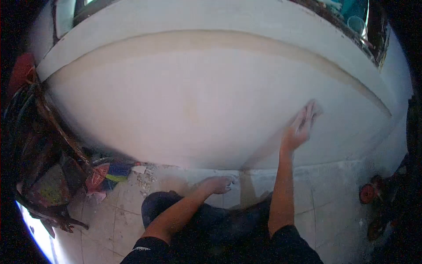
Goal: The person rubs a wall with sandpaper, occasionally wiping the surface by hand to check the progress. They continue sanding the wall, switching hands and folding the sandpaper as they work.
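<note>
Nearest to me are the person's dark sleeves (147,250), the left one with a small white mark, and then dark-clad knees (158,204) set apart low over the pale tiled floor (99,215). The left hand (217,185) hangs between the knees, near the foot of the wall, its fingers curled loosely inward; I can't tell from here whether that grip closes on anything. Pale dust shows on the fingertips.

Over to the left on the tiles lie crumbs of rubble (145,179) and a heap of crumpled wrappers (116,170) in red, blue and green, beside a mass of dark clutter. To the right, in the gloom, sits a red wheel (367,193).

The right arm reaches forward and up, casting a shadow down the white wall (189,88), which stands straight ahead and spans most of the view. The right hand (301,125) is at its right-hand part, fingers close together and whitened, too blurred for me to tell what the grip pinches, if anything.

Higher up, a beige band (228,40) curves along beneath a pale ledge (246,17). Farthest off, at upper right, are a clear cup (355,25) and something teal (351,8).
</note>
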The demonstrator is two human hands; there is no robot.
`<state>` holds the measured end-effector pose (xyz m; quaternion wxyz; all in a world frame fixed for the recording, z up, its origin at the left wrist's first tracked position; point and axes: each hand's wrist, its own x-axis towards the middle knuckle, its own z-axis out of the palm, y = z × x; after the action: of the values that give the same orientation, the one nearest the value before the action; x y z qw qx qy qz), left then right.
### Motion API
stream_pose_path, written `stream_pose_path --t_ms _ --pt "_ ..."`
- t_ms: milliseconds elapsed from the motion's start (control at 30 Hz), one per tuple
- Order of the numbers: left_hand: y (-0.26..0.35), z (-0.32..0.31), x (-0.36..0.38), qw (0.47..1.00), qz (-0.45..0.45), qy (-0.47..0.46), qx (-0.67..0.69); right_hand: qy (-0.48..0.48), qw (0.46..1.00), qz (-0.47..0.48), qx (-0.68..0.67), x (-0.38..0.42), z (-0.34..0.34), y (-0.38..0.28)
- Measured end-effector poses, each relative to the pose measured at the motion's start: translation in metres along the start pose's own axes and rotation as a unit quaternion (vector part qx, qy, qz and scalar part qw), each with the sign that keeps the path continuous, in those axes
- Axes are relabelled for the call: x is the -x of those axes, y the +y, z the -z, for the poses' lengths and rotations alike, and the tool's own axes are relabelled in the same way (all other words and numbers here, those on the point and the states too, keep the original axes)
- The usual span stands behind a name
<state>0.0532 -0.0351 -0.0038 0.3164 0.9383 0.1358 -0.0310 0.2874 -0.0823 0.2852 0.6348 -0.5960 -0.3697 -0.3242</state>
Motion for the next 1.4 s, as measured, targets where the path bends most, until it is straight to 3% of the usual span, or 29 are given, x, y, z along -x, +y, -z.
stream_pose_path --t_ms 100,167,200,267,300,367,400,467,500,567,600,633,667,700,767,833,933,967,1033,1067,1133,1267,1333,1400 --pt "-0.012 -0.023 -0.004 0.998 0.052 -0.021 -0.042 0.021 0.999 0.046 -0.014 0.003 -0.013 -0.024" --pt "0.016 0.009 0.005 0.995 0.057 -0.064 -0.045 -0.031 0.978 0.208 0.005 0.03 -0.024 -0.021" --pt "0.026 0.021 0.009 0.991 0.065 -0.105 -0.047 -0.028 0.978 0.208 0.005 0.046 -0.022 -0.007" --pt "-0.003 -0.007 0.002 0.996 0.044 -0.064 -0.043 -0.135 0.959 0.248 0.022 0.079 -0.013 0.019" --pt "-0.016 -0.019 0.005 0.999 0.024 -0.023 -0.037 -0.136 0.96 0.245 0.019 0.073 -0.008 0.028" --pt "-0.001 -0.002 0.013 0.996 0.062 -0.056 -0.037 -0.037 0.99 0.135 0.024 0.057 -0.001 0.047" --pt "0.006 0.006 0.012 0.991 0.093 -0.084 -0.039 -0.039 0.99 0.137 0.022 0.042 -0.005 0.036" --pt "0.013 0.009 0.009 0.992 0.096 -0.066 -0.039 0.039 0.996 0.032 -0.075 0.007 -0.007 0.005" --pt "0.015 0.009 0.008 0.993 0.097 -0.055 -0.038 0.039 0.996 0.032 -0.075 0.009 -0.009 0.002" --pt "0.014 0.007 0.011 0.996 0.077 -0.027 -0.038 -0.046 0.986 0.158 0.011 0.017 -0.015 -0.006" --pt "0.015 0.005 0.013 0.998 0.057 -0.001 -0.039 -0.05 0.986 0.157 0.011 0.032 -0.013 -0.014" --pt "0.021 0.011 0.013 0.998 0.057 -0.001 -0.038 -0.143 0.974 0.175 0.024 0.051 -0.008 -0.022" --pt "0.027 0.02 0.011 0.995 0.068 -0.053 -0.053 -0.232 0.953 0.192 0.036 0.061 -0.007 -0.025" --pt "0.032 0.025 0.012 0.989 0.078 -0.106 -0.066 -0.232 0.953 0.19 0.036 0.067 -0.011 -0.008" --pt "0.011 0.006 0.005 0.992 0.063 -0.087 -0.07 -0.065 0.98 0.183 -0.036 0.076 -0.013 0.039" --pt "-0.012 -0.006 0.002 0.995 0.051 -0.052 -0.071 0.005 1.0 0.007 -0.003 0.038 0.0 0.034" --pt "-0.011 -0.006 0.001 0.997 0.061 0.009 -0.056 0.047 0.994 -0.056 -0.078 -0.005 0.001 -0.007" --pt "-0.003 0.001 0.005 0.997 0.068 0.0 -0.042 0.049 0.994 -0.053 -0.078 -0.002 -0.001 -0.009" --pt "0.002 0.008 0.006 0.997 0.076 -0.004 -0.025 -0.056 0.994 0.091 -0.017 0.019 -0.011 -0.016" --pt "-0.003 0.003 0.003 0.996 0.073 -0.034 -0.039 -0.054 0.994 0.094 -0.02 0.038 -0.013 -0.016" --pt "-0.01 -0.004 -0.004 0.994 0.068 -0.061 -0.054 -0.187 0.97 0.155 -0.009 0.079 -0.011 -0.007" --pt "0.001 0.016 0.012 0.996 0.074 -0.054 -0.009 -0.12 0.967 0.213 0.067 0.06 0.004 0.035" --pt "0.004 0.024 0.013 0.995 0.087 -0.05 0.019 0.052 0.995 -0.059 -0.065 0.017 0.005 0.013" --pt "-0.009 0.012 0.008 0.998 0.046 -0.012 -0.032 0.04 0.997 -0.042 -0.051 0.005 0.0 -0.003"
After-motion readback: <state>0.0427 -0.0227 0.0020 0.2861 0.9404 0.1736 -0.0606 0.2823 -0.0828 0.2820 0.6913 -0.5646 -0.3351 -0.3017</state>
